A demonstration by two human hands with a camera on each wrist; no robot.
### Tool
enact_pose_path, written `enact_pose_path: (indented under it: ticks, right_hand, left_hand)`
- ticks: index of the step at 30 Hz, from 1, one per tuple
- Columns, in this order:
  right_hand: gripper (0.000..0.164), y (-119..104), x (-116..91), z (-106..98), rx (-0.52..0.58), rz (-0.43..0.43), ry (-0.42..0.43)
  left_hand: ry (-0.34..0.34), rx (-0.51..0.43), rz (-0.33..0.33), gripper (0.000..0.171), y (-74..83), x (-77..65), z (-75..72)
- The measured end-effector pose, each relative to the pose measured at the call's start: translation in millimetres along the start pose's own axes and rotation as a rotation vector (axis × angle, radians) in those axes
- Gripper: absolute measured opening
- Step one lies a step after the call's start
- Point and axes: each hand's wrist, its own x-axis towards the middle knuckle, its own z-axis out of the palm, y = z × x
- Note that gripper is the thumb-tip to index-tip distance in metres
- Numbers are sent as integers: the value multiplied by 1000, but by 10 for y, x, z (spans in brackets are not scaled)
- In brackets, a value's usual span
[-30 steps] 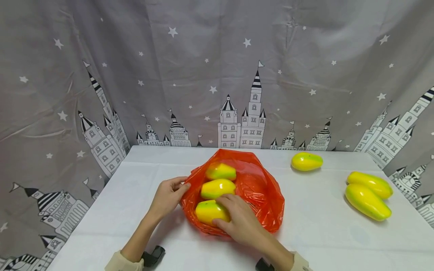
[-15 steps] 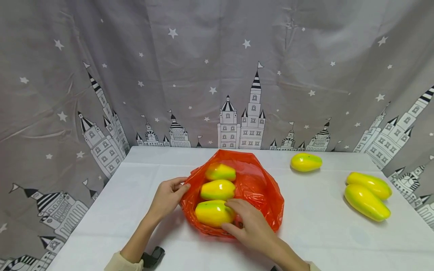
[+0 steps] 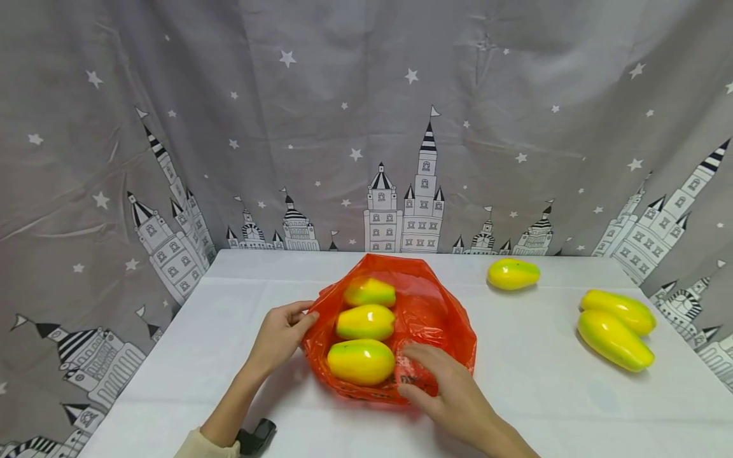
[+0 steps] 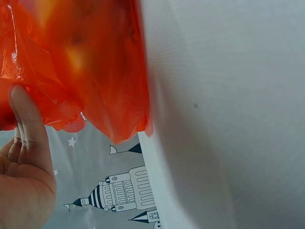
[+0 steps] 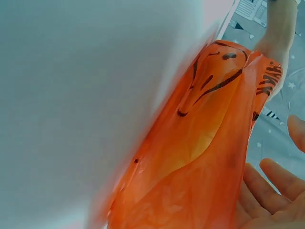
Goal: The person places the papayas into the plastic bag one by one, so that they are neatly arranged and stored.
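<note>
A red plastic bag (image 3: 424,318) lies opened out at the middle of the table, its mouth facing up. Three shiny yellow-green papayas are stacked in a row along its left side: a far papaya (image 3: 369,292), a middle papaya (image 3: 366,322) and a near papaya (image 3: 361,362). My left hand (image 3: 280,337) pinches the bag's left rim between thumb and fingers. Over the front right of the bag, apart from the near papaya, hovers my right hand (image 3: 449,394) with its fingers spread and holding nothing. In the right wrist view, the bag's printed side (image 5: 214,90) shows.
To the right on the white table (image 3: 532,394) lie more papayas: one papaya (image 3: 513,274) near the back edge, and a pair, the rear papaya (image 3: 621,310) touching the front papaya (image 3: 615,340). A grey castle-print curtain (image 3: 321,127) hangs behind the table.
My right hand has let go of the near papaya and drawn back to the right. The near papaya now rests in the bag. The left hand has kept its hold on the rim.
</note>
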Motion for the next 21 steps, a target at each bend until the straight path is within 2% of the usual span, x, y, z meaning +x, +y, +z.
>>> enact_pose_path:
  ticks: [4, 8, 14, 21]
  right_hand:
    - [45, 45, -67, -28, -1, -27, 30]
    - [44, 69, -133, -69, -3, -14, 48]
    - [42, 103, -234, -162, -49, -44, 83]
    - [43, 75, -280, -254, -90, -15, 84]
  left_hand:
    - [0, 9, -4, 30, 12, -6, -6]
    - [-1, -1, -9, 30, 26, -5, -7]
    - [-13, -17, -13, 32, 34, -4, 1]
    - [-1, 10, -20, 30, 4, 8, 4]
